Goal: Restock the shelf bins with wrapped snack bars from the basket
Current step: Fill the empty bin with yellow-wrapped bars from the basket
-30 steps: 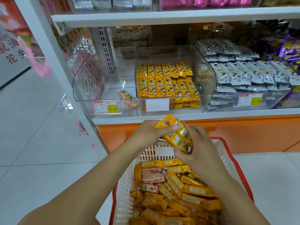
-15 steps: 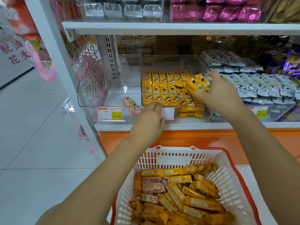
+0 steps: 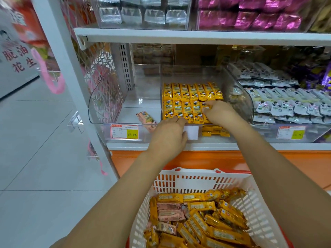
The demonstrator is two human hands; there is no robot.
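A white basket with a red rim (image 3: 197, 178) sits low in front of me, full of yellow wrapped snack bars (image 3: 223, 235) with a few pink ones (image 3: 170, 215). On the shelf, the clear middle bin (image 3: 238, 93) holds neat rows of yellow bars (image 3: 186, 93). My right hand (image 3: 218, 111) is inside that bin at its front right, fingers closed over a small bunch of yellow bars against the rows. Fingers curled, my left hand (image 3: 168, 136) grips the front rim of the middle bin.
The clear left bin (image 3: 107, 97) holds one pink bar (image 3: 146, 119) and carries a price tag (image 3: 124, 131). The right bin is stacked with grey-white bars (image 3: 286, 104). The upper shelf (image 3: 197, 37) overhangs the bins. White floor tiles lie to the left.
My right hand carried the bunch of yellow bars from above the basket up and down into the middle bin. The left hand let go of them and moved to the bin's front rim.
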